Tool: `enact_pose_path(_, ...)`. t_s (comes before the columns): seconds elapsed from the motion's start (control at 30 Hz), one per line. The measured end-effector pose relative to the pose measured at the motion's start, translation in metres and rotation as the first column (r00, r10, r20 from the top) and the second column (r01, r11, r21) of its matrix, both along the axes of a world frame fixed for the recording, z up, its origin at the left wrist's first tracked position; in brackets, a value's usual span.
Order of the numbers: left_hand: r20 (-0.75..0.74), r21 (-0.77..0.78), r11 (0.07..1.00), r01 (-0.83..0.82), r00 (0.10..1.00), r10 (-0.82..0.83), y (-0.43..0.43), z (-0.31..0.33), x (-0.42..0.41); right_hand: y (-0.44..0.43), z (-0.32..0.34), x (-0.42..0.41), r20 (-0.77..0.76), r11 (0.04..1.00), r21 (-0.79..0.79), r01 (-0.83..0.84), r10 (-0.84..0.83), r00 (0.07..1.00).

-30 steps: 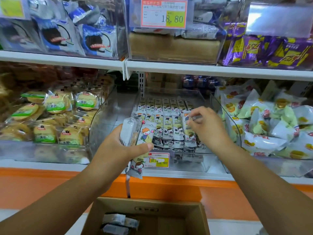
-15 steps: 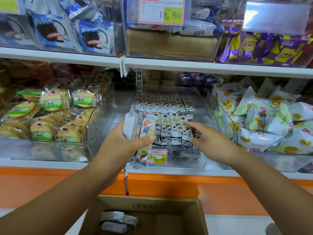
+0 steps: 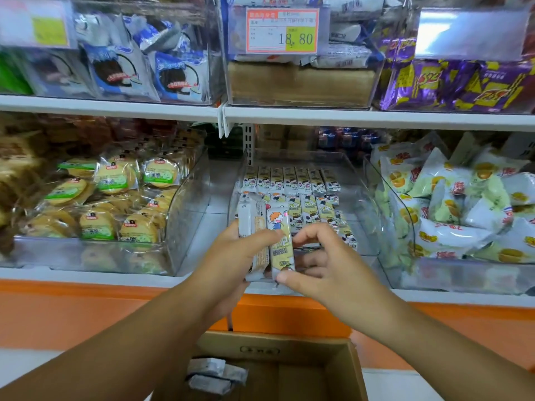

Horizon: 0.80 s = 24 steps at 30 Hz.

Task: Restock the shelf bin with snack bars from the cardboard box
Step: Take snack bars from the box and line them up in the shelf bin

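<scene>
My left hand (image 3: 231, 256) grips a small upright stack of snack bars (image 3: 266, 238) in front of the clear shelf bin (image 3: 362, 204). The front bar shows a cartoon child with orange hair. My right hand (image 3: 321, 267) pinches that front bar, thumb at its bottom end and fingers at its right edge. Rows of the same snack bars (image 3: 292, 180) lie in the bin behind my hands. The open cardboard box (image 3: 356, 371) sits below, with a few wrapped bars (image 3: 214, 373) in its left part.
A bin of green-labelled round cakes (image 3: 115, 204) stands to the left and a bin of white and yellow packets (image 3: 451, 215) to the right. The upper shelf (image 3: 347, 117) holds further bins and a price tag (image 3: 282, 30) reading 18.80. An orange panel runs under the shelf.
My right hand has come back out of the bin and down to the left, and now pinches the front bar of the stack. My left hand has stayed with the stack.
</scene>
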<state>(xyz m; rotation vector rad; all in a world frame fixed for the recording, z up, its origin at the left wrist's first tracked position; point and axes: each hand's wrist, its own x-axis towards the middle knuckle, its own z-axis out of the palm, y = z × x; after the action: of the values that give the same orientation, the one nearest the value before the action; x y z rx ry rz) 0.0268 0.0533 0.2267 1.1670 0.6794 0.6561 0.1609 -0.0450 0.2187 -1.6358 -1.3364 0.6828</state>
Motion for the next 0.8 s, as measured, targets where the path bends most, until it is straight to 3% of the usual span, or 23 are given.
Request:
enact_pose_path(0.13, 0.050, -0.002, 1.000, -0.002, 0.999, 0.002, -0.003, -0.002, 0.004, 0.003, -0.006, -0.001, -0.086, 0.995, 0.087, 0.044, -0.037, 0.996)
enact_pose_path(0.23, 0.004, 0.069, 0.998, -0.011, 1.000, 0.011, -0.001, -0.005, 0.003, 0.002, -0.003, 0.002, -0.085, 0.982, 0.166, 0.089, -0.076, 0.994)
enact_pose_path(0.4, -0.073, 0.204, 0.977, -0.067, 0.994, 0.083, 0.009, -0.008, -0.004, -0.006, 0.016, 0.036, 0.101, 0.885, 0.332, 0.327, -0.379, 0.920)
enact_pose_path(0.57, -0.139, 0.370, 0.924, -0.101, 0.977, 0.162, 0.015, -0.009, -0.006, 0.000, -0.001, 0.061, 0.465, 0.879, 0.183, 0.441, -0.472, 0.749)
enact_pose_path(0.7, -0.137, 0.403, 0.911, -0.086, 0.979, 0.153, 0.014, -0.009, -0.003, 0.014, -0.010, 0.064, 0.499, 0.868, 0.115, 0.484, -0.472, 0.727)
enact_pose_path(0.8, -0.157, 0.376, 0.925, -0.053, 0.980, 0.120, 0.014, -0.009, -0.003, 0.020, -0.012, 0.065, 0.508, 0.892, 0.028, 0.452, -0.402, 0.762)
